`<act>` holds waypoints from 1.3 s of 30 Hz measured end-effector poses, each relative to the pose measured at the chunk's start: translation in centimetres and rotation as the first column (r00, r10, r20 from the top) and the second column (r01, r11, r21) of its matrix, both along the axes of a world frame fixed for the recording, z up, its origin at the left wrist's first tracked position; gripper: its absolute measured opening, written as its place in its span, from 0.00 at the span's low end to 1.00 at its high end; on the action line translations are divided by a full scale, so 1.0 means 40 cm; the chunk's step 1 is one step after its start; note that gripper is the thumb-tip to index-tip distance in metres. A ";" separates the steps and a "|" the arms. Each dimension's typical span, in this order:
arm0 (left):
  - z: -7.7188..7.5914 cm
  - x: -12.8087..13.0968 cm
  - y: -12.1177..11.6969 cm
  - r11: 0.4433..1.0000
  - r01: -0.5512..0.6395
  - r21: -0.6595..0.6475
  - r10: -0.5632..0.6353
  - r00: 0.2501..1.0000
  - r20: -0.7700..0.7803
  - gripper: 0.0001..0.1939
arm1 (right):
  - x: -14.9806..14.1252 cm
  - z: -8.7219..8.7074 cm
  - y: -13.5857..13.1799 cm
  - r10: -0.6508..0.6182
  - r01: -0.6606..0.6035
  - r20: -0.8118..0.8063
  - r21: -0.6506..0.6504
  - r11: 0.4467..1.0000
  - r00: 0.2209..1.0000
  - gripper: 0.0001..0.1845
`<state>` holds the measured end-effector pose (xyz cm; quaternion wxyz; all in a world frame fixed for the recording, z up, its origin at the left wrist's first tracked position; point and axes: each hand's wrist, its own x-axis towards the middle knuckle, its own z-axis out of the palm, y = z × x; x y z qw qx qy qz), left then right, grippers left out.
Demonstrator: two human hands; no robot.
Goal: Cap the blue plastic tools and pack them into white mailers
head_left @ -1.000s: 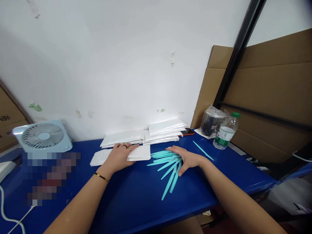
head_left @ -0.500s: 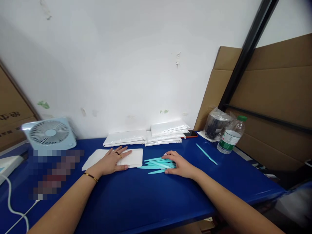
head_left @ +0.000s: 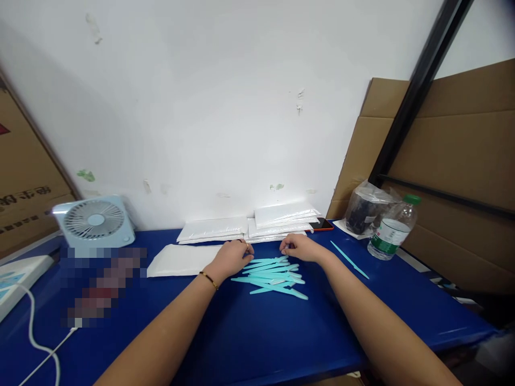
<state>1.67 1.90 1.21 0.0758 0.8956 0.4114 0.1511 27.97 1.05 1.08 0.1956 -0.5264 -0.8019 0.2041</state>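
Observation:
A loose pile of thin teal plastic sticks [head_left: 273,276] lies on the blue table [head_left: 257,332] in front of me. My left hand [head_left: 230,257], with a ring and a gold bracelet, curls its fingers over the pile's far left ends. My right hand [head_left: 300,247] curls over the far right ends, its fingertips pointing toward the left hand. Both hands are closed on the sticks, a small gap apart. A flat white pad [head_left: 181,260] lies just left of my left hand, untouched.
Stacks of white packets [head_left: 284,214] sit against the wall with a phone [head_left: 323,224] beside them. One lone teal stick [head_left: 349,259], a water bottle [head_left: 392,229] and a plastic bag [head_left: 366,206] are at the right. A small fan [head_left: 94,222] and a white device with a cable [head_left: 20,271] are at the left.
My left hand left the white pad and moved right to the sticks. My right hand shifted to the pile's far end. The fanned sticks are now gathered into a tighter pile.

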 end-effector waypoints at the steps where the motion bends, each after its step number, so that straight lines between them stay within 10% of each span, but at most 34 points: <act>1: -0.009 0.014 0.007 0.999 -0.016 -0.049 0.015 1.000 -0.009 0.07 | -0.001 -0.012 0.003 0.009 -0.009 -0.016 -0.033 0.999 1.000 0.07; 16: -0.058 0.026 0.028 0.991 -0.060 -0.121 0.079 0.984 0.159 0.06 | 0.047 -0.051 -0.008 -0.039 -0.017 -0.343 -0.159 0.987 0.938 0.14; 32: -0.052 0.044 0.040 0.996 -0.048 -0.079 0.058 0.990 0.127 0.07 | 0.045 -0.061 0.000 -0.016 -0.033 -0.288 -0.163 0.986 0.957 0.15; 39: -0.062 0.033 0.048 0.987 -0.148 -0.063 0.154 0.982 0.107 0.04 | 0.096 -0.038 -0.003 -0.045 0.049 -0.129 0.029 0.998 0.991 0.15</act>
